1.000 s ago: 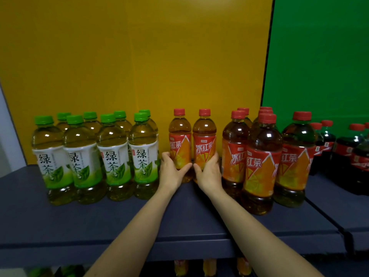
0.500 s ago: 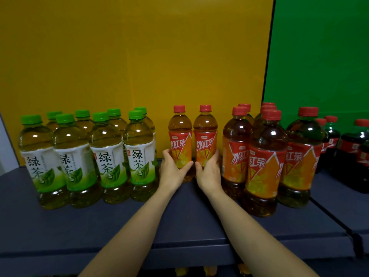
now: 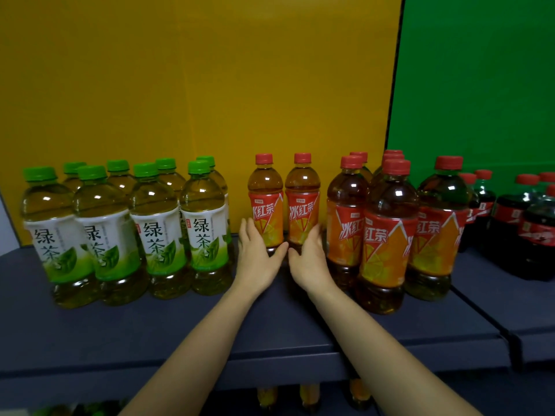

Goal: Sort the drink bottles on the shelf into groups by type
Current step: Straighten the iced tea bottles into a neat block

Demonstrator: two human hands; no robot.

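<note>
At the iced-tea bottles point(image 3: 265, 211), left hand point(image 3: 257, 259), right hand point(image 3: 309, 261) now looser.

On the dark shelf point(image 3: 180, 331), the left hand point(image 3: 258, 261) touches the left small iced tea bottle point(image 3: 265, 205) and the right hand point(image 3: 309, 264) touches the right small iced tea bottle point(image 3: 301, 205), fingers fairly straight. Green tea bottles point(image 3: 156, 235) stand left, larger iced tea bottles point(image 3: 387, 244) right.

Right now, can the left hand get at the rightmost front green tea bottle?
Probably yes: the left hand sits just right of that green tea bottle, with only a narrow strip of shelf between them and nothing blocking its front.
</note>
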